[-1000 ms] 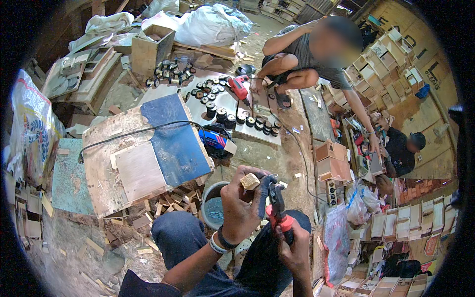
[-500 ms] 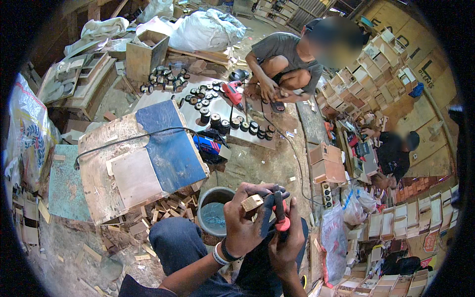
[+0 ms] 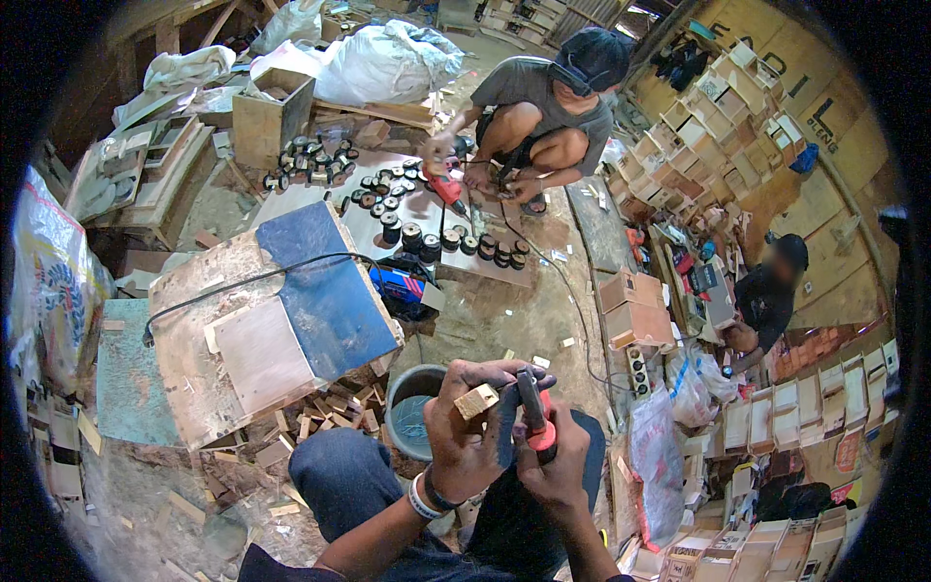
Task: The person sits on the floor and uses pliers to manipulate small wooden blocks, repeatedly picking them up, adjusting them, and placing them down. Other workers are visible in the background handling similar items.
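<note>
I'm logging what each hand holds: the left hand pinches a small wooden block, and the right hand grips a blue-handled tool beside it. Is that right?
Not quite. The tool in the right hand has a red-orange handle, not a blue one, as the head view shows. The rest stands: the left hand pinches a small wooden block, with the tool right beside it.

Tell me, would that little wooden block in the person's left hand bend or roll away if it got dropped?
Probably neither. The small wooden block looks like solid cut wood with flat faces and square corners, so it should stay stiff and settle rather than roll. It seems light: the left hand pinches it with fingertips alone while the right hand holds a red-handled tool beside it.
</note>
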`<state>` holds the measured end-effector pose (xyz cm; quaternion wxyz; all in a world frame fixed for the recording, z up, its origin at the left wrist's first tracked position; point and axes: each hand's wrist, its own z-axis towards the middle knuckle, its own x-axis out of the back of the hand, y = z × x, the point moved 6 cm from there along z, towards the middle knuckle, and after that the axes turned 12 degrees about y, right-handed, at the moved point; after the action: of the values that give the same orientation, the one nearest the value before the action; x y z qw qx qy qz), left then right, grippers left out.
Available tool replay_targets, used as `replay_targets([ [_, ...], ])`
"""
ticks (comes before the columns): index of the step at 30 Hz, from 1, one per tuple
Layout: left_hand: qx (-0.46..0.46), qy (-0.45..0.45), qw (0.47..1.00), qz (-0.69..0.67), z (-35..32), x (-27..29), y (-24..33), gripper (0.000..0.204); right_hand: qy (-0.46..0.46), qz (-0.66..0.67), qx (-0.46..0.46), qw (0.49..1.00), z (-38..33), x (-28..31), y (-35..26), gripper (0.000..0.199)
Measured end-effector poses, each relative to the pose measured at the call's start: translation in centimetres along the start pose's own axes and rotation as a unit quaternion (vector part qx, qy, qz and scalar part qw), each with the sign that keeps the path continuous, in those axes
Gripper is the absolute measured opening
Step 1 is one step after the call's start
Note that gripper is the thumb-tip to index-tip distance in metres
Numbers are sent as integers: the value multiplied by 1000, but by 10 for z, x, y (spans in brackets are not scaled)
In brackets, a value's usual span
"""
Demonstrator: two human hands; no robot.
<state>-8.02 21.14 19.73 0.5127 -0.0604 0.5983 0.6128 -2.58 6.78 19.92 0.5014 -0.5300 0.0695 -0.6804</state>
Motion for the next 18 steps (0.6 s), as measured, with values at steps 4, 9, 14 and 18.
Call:
replay_targets([
  [4, -35, -20, 998, 37, -1, -3, 6, 25, 8, 48, 8, 999, 0, -9, 6, 22],
  [9, -47, -38, 994, 89, -4, -4, 11, 23, -15, 120, -20, 992, -6, -14, 14, 22],
  [14, -84, -67, 983, 150, -6, -7, 14, 34, -5, 173, -13, 985, -12, -15, 19, 23],
  [18, -128, -56, 982, 124, -2, -9, 18, 33, 46, 168, -91, 980, -21, -10, 30, 26],
])
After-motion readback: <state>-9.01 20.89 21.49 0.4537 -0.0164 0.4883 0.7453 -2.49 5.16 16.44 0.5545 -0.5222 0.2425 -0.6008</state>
